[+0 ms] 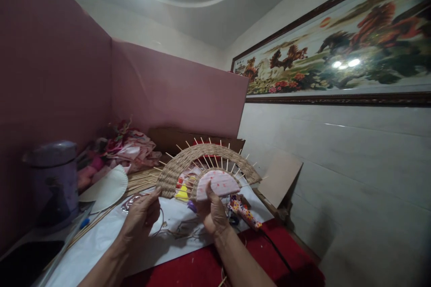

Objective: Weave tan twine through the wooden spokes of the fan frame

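A half-round woven fan (205,151) of twisted straw cord on thin wooden sticks is held upright over the table. Its stick ends jut past the outer band, and bare sticks show between that band and the half-round centre (222,183), covered in pink-spotted white cloth. My right hand (215,215) grips this centre from below, thumb across its front. At the lower left end of the outer band, my left hand (143,213) is closed in a pinch. A thin cord (164,219) hangs beside its fingers; whether they also pinch the cord is hard to see.
White paper (168,251) covers part of a red cloth (289,251). A flower-patterned glue gun (245,213) lies at right. Bundled sticks (141,182), white paper plates (111,188), pink fabric (134,148) and a lilac container (52,184) are at left. A cardboard sheet (281,177) leans by the wall.
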Demonstrator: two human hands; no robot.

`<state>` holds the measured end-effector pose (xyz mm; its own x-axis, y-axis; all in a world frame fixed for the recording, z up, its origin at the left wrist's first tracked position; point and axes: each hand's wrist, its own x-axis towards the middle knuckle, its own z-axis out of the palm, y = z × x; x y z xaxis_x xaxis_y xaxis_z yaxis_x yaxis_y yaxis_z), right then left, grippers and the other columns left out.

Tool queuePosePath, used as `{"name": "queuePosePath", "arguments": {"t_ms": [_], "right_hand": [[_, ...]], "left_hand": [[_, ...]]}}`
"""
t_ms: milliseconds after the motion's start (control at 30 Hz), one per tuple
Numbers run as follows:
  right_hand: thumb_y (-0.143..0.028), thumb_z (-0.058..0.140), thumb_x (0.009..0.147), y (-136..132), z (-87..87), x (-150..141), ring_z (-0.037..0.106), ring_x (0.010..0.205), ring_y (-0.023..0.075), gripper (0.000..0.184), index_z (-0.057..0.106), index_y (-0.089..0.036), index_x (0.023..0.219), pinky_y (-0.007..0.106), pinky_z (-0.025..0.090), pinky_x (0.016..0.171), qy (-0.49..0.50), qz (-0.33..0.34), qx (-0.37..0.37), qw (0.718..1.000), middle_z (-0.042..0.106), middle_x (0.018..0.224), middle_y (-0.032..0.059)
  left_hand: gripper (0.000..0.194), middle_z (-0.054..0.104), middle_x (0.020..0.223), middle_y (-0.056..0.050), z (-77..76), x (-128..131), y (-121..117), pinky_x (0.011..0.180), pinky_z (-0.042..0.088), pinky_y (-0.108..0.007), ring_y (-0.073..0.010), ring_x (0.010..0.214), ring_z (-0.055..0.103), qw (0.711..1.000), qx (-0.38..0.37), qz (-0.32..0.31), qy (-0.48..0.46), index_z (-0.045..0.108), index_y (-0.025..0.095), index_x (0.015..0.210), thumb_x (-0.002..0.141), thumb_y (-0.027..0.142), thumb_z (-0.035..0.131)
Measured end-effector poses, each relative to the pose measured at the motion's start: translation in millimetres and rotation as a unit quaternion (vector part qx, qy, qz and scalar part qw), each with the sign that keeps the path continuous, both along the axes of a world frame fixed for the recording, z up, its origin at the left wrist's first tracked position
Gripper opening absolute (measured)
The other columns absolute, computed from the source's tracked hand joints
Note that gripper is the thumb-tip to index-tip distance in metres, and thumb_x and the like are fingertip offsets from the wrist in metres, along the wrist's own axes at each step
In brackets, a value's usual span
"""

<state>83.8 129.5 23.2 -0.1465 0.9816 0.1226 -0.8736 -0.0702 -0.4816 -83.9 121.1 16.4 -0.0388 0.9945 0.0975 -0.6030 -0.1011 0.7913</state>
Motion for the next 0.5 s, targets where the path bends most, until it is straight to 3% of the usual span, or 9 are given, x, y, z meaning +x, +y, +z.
{"name": "queuePosePath", "arguments": {"t_ms": [233,500], "right_hand": [[-0.037,0.074,0.064,3.1,-0.1,1.7,0.067,0.08,0.0196,0.042,0.061,-0.012,0.095,0.031,0.054,0.068,-0.01,0.003,-0.009,1.0,0.071,0.09,0.0092],[-0.035,0.074,0.064,2.6,1.0,0.6,0.067,0.081,0.0202,0.039,0.06,-0.016,0.095,0.037,0.055,0.072,-0.035,-0.009,0.004,0.999,0.07,0.086,0.0047]], "left_hand": [[0.044,0.021,0.04,0.013,-1.4,2.8,0.7,0.029,0.01,-0.014,-0.0002,0.033,0.011,1.0,-0.013,0.009,0.013,0.032,0.019,0.052,0.061,0.033,0.073],[0.036,0.022,0.039,0.013,-8.6,4.0,4.2,0.028,0.01,-0.014,-0.001,0.031,0.011,1.0,-0.025,-0.014,0.002,0.038,0.018,0.058,0.065,0.032,0.07]]}}
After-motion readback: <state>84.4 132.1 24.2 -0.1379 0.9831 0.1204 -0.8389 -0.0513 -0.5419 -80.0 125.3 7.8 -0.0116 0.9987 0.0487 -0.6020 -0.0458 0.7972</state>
